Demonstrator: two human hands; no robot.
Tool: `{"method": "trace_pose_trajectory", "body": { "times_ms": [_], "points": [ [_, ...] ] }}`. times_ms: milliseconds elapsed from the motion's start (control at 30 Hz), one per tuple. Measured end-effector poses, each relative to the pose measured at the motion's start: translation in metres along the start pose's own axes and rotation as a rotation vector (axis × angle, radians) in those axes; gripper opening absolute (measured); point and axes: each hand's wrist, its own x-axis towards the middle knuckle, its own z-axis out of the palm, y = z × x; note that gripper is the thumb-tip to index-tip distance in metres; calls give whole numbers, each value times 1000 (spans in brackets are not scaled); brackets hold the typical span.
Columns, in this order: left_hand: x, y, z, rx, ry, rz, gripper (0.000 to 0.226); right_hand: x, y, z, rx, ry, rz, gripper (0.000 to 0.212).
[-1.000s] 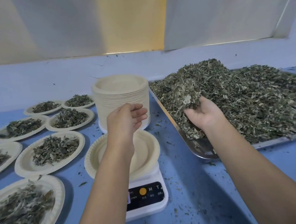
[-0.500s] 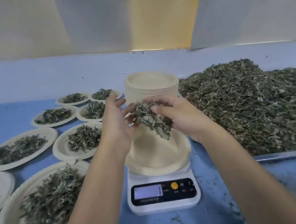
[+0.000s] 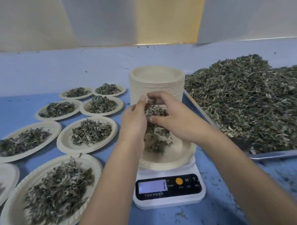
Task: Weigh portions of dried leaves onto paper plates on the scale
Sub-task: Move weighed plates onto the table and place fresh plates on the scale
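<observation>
Holding a clump of dried leaves just above the paper plate on the scale, the right hand curls its grip round it and the left hand presses it with straight fingers

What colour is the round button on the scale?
Orange. The head view shows the round button on the scale plainly.

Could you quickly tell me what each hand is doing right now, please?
Left hand: open, fingers fairly straight against the leaves.
Right hand: closed around the same leaves, above the plate.
</observation>
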Motion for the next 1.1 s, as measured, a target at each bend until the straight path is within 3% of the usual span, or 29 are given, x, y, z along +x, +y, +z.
{"method": "trace_pose_trajectory", "body": {
  "times_ms": [133,333,533,700,867,1100],
  "points": [
    [0,-3,0,63,28,55,15,-1,2,-2,-26,36,38,56],
    [3,-6,-2,194,90,189,25,-5,-5,-10,4,6,56,33],
    [4,-4,-7,246,141,233,29,-7,-5,-21,-7,-7,52,31],
    [2,3,-12,85,177,146,29,-6,1,-22,-131,6,81,38],
    [1,8,-15,-56,131,72,29,-7,0,-13,-28,-177,163,53],
    [4,10,-17,-103,116,43,27,-7,3,-18,16,96,118,23]
  ]
}}
